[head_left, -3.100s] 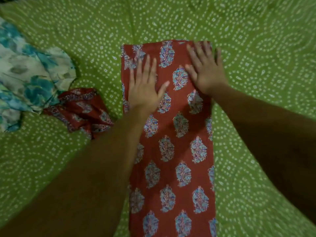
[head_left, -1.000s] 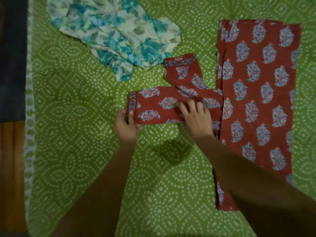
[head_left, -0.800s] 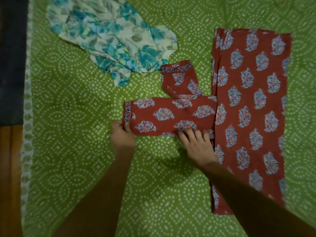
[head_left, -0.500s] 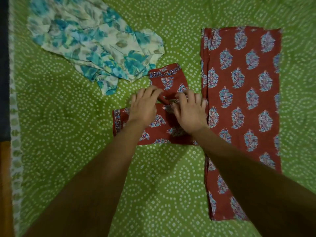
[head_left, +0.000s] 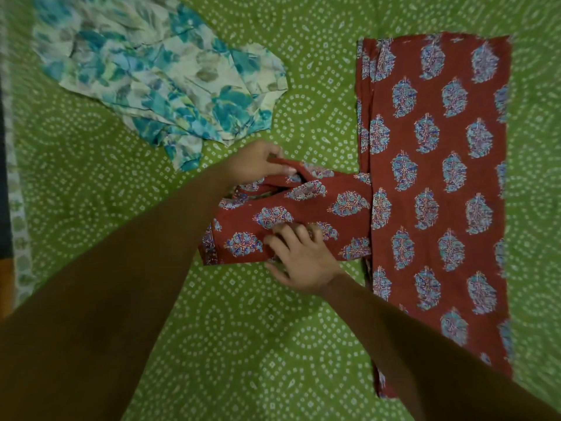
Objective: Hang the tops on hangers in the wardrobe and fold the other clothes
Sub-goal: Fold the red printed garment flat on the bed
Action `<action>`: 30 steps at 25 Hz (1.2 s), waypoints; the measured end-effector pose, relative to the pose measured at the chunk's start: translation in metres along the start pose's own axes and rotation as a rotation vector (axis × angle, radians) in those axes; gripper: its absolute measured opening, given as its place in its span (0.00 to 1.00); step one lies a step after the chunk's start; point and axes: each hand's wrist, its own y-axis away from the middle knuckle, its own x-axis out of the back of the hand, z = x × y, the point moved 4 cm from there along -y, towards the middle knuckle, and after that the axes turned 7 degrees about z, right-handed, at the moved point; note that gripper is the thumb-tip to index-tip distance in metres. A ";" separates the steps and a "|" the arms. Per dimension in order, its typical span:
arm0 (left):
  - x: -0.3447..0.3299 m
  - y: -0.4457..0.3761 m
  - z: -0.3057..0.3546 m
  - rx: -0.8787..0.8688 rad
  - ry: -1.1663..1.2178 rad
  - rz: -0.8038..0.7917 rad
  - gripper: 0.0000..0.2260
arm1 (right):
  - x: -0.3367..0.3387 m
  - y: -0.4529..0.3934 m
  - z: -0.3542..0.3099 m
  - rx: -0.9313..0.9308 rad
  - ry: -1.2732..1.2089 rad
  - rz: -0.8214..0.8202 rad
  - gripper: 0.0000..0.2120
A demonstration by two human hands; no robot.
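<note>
Two hands are working on the sleeves of the red printed top (head_left: 434,183), which is lying flat on the green bedspread (head_left: 91,208) with its body folded into a long panel. The left hand (head_left: 258,162) is pinching the upper sleeve (head_left: 306,174) just left of that panel, while the right hand (head_left: 300,256) is pressing bent fingers onto the lower sleeve (head_left: 288,232), gripping nothing that I can see. Judging by this, folding is only partly done, and the crumpled floral garment (head_left: 158,71), lying well left of the panel, is waiting untouched, with nothing hung yet.
</note>
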 end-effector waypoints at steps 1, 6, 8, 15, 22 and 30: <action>0.005 0.003 -0.003 0.066 -0.035 -0.123 0.16 | -0.002 0.000 -0.002 -0.021 0.010 -0.018 0.24; 0.037 0.027 -0.045 0.209 -0.255 -0.337 0.27 | -0.019 -0.011 -0.016 0.038 -0.016 -0.177 0.38; 0.042 0.038 -0.062 0.231 -0.008 -0.074 0.13 | -0.026 -0.025 -0.027 0.065 -0.013 -0.228 0.39; 0.019 0.051 -0.084 0.508 0.772 0.330 0.07 | -0.022 -0.080 -0.053 0.015 -0.076 -0.169 0.22; 0.016 0.053 -0.052 0.366 0.892 0.260 0.21 | 0.049 -0.056 0.041 -1.282 -2.054 0.136 0.25; -0.020 0.078 -0.039 0.233 0.706 0.596 0.08 | 0.094 -0.052 0.090 -1.154 -2.385 0.624 0.23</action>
